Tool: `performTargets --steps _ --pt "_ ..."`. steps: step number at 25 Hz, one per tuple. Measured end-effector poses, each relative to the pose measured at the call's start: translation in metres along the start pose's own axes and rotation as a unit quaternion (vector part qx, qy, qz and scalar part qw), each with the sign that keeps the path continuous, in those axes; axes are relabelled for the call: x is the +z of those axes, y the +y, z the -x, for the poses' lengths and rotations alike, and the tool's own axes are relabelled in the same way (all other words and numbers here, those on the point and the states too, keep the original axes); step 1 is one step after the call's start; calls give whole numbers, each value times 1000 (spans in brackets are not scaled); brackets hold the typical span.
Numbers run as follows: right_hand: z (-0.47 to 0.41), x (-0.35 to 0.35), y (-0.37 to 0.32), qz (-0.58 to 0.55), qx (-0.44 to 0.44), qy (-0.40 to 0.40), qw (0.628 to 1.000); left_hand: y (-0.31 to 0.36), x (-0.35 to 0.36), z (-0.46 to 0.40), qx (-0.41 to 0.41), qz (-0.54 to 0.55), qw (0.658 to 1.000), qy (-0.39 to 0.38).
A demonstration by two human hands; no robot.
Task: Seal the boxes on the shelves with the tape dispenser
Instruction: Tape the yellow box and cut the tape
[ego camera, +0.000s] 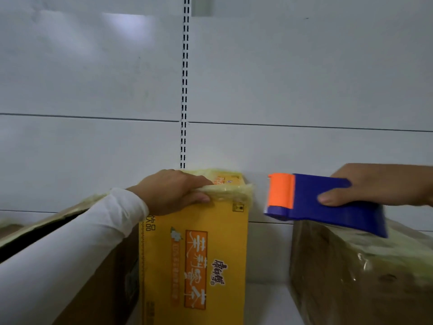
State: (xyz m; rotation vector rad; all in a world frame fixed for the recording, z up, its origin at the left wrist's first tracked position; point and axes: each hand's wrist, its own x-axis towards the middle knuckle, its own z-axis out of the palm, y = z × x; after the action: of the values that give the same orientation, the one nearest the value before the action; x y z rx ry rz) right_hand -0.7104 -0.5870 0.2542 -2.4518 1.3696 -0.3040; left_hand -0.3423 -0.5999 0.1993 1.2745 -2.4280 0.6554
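A tall yellow-orange box (194, 261) with printed characters stands on the shelf in the middle, its top covered in layers of yellowish tape. My left hand (173, 191), in a white sleeve, grips the box's top front edge. My right hand (375, 186) holds a blue tape dispenser (328, 202) with an orange roller end, level with the box top and a short gap to its right. The dispenser hovers over a brown box (356, 275) wrapped in clear tape at the right.
A brown cardboard box (98, 277) with a dark opening stands at the left, touching the yellow box. The white shelf surface (267, 301) shows between the yellow and right boxes. Behind is a grey back panel with a slotted upright (185, 90).
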Motion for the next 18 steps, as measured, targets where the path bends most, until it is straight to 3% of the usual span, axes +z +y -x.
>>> performTargets --steps 2,7,11,13,18 --pt "8 -2 14 5 40 6 999 6 0 -3 8 -18 1000 3" --pt "-5 13 18 10 26 43 999 53 8 -46 -39 -162 984 62" --pt "-1 11 17 -3 35 38 999 54 17 -48 36 -103 993 44" --pt "-4 11 16 -4 20 32 999 48 14 -46 25 -49 998 15" --pt "15 6 28 6 25 11 1000 37 14 -44 36 -51 998 17"
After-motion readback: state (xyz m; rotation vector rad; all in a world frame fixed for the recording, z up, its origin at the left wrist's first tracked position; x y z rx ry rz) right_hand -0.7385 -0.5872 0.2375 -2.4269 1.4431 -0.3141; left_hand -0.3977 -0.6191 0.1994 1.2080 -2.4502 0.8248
